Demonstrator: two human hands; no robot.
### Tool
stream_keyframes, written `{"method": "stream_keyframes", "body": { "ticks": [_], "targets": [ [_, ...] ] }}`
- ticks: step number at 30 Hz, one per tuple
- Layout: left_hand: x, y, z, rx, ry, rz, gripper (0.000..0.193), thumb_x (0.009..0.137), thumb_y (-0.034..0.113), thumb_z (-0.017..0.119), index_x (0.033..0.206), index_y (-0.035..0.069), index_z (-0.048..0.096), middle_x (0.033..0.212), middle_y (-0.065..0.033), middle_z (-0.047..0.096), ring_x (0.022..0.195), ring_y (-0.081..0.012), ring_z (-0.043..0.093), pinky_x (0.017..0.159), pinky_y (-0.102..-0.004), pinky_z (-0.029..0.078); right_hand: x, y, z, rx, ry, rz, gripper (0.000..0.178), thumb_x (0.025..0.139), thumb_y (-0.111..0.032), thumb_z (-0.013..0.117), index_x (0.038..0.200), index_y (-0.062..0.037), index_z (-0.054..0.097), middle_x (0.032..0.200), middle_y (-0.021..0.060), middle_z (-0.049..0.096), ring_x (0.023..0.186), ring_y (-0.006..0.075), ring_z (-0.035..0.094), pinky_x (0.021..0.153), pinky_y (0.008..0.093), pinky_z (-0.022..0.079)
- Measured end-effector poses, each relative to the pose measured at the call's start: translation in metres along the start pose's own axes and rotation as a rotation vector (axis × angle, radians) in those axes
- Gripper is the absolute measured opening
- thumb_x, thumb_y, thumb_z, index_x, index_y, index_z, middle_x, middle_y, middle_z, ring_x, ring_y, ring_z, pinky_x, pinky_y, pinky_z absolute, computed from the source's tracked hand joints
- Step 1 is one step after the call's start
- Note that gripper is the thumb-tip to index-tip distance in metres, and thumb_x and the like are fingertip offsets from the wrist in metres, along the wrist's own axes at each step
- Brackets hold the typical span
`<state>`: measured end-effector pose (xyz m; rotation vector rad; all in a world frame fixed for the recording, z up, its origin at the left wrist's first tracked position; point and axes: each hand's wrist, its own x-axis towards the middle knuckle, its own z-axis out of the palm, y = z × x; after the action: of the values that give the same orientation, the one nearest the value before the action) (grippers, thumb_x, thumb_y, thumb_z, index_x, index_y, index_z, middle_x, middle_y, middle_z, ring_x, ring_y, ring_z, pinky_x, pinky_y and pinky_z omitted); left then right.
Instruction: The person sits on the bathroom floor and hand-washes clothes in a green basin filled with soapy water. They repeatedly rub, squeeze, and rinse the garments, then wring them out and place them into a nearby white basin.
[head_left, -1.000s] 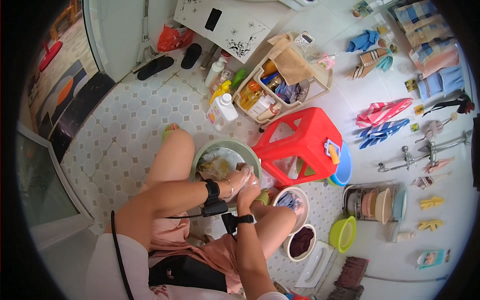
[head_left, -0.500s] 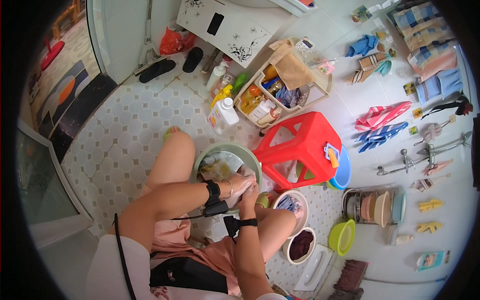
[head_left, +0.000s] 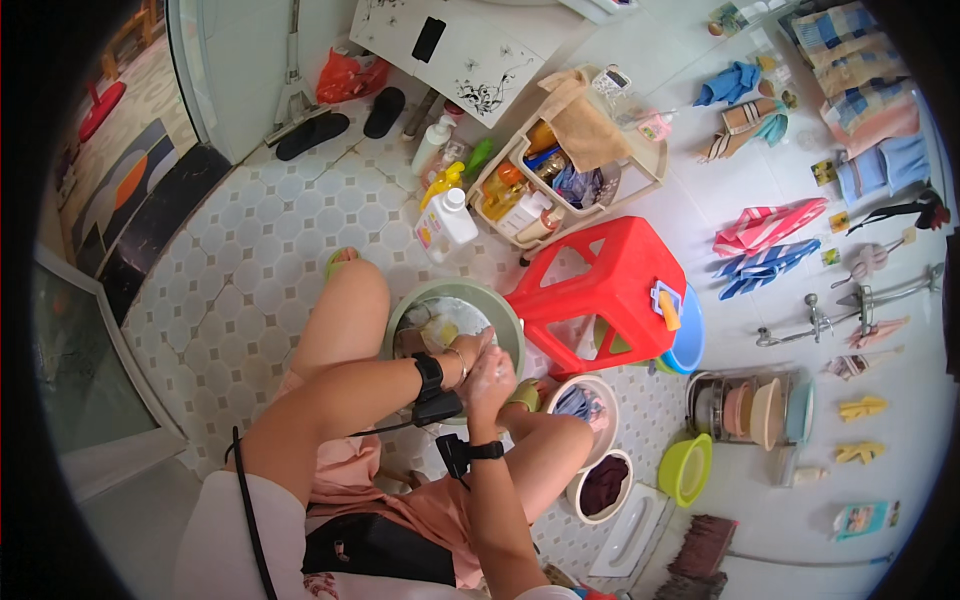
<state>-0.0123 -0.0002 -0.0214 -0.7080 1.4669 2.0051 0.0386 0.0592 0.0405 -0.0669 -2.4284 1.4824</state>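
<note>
A pale green basin point(head_left: 405, 300) stands on the floor between my knees, with soapy water and a wet light cloth point(head_left: 436, 328) marked with yellow inside. Over its right side my left hand point(head_left: 474, 348) is closed, its fingers partly covered by the right. Lather coats my right hand point(head_left: 490, 378), which is curled into a fist against the left. Whatever is gripped between them is hidden. Black straps with small boxes sit on both wrists.
A red stool point(head_left: 600, 290) stands right of the basin. Laundry tubs point(head_left: 612, 410) are beside my right knee, with a lime green basin point(head_left: 685, 470) beyond. A white bottle point(head_left: 448, 225) and a beige storage basket point(head_left: 530, 215) stand ahead. Black slippers point(head_left: 312, 137) lie farther off.
My right hand has turned from extended fingers to a curled fist and risen slightly. The left hand has dropped a little deeper, and the pale cloth near the hands is now less visible.
</note>
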Motion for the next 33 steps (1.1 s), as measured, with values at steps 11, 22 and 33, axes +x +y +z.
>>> {"method": "stream_keyframes", "body": {
  "ticks": [11,22,33],
  "targets": [
    [-0.041,0.013,0.013,-0.155,0.099,0.122,0.034,0.084,0.033,0.039,0.074,0.002,0.05,0.073,-0.0128,0.056,0.07,-0.0243,0.054,0.062,-0.0351,0.043,0.007,0.015,0.004,-0.118,0.121,0.068,0.033,0.084,-0.029,0.046,0.076,0.001,0.058,0.063,0.0204,0.056,0.054,0.0317,0.054,0.053,0.0391,0.041],
    [-0.034,0.01,0.008,0.159,-0.006,0.293,0.036,0.078,0.034,0.05,0.083,-0.001,0.057,0.076,-0.0149,0.059,0.068,-0.0192,0.055,0.062,-0.0326,0.044,0.012,0.056,-0.003,-0.02,-0.005,0.209,0.024,0.085,-0.019,0.046,0.079,0.0028,0.052,0.073,0.0158,0.056,0.065,0.0236,0.052,0.059,0.0317,0.041],
    [-0.029,0.058,-0.031,0.982,-0.251,0.713,0.039,0.069,0.035,0.058,0.079,-0.003,0.059,0.076,-0.0193,0.059,0.069,-0.0246,0.058,0.063,-0.0322,0.044,0.024,0.069,-0.019,-0.151,-0.215,-0.142,0.039,0.064,0.01,0.047,0.099,-0.005,0.052,0.114,0.0122,0.046,0.1,0.0205,0.047,0.082,0.0254,0.036]
  ]
}}
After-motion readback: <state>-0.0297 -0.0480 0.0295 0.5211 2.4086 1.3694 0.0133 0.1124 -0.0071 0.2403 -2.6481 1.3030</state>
